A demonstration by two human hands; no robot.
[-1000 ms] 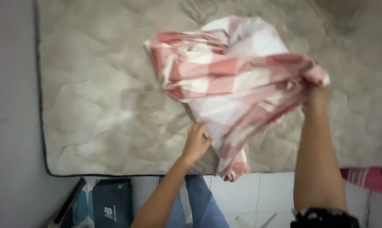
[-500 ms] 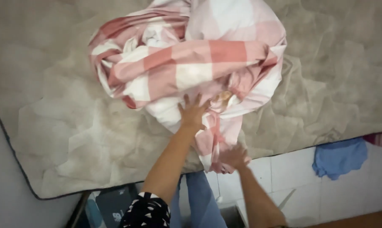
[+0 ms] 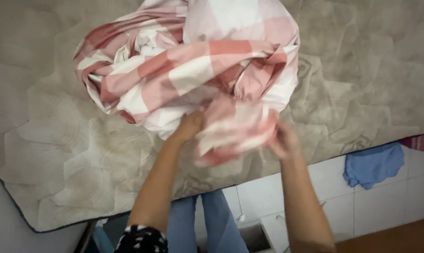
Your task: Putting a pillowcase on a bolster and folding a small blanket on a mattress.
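- A pink-and-white checked sheet (image 3: 193,61) lies bunched in a heap on a bare quilted mattress (image 3: 362,84); its top runs out of the upper edge of the view, so its full extent cannot be seen.
- The left hand (image 3: 189,126) is at the heap's near edge, fingers tucked into the cloth; its grip seems closed on a fold, though the fingertips are hidden by the fabric.
- The right hand (image 3: 283,139) is badly blurred; it touches a gathered end of the sheet that hangs between the two hands, but how far its grip is open cannot be told.
- That gathered end is itself smeared, so its folds are hard to make out.
- Below the mattress edge: blue trouser legs (image 3: 212,220), a white tiled floor (image 3: 385,201), and a crumpled blue cloth (image 3: 373,164) partly under the mattress.
- A striped pink item (image 3: 420,140) is cut off at the right edge.
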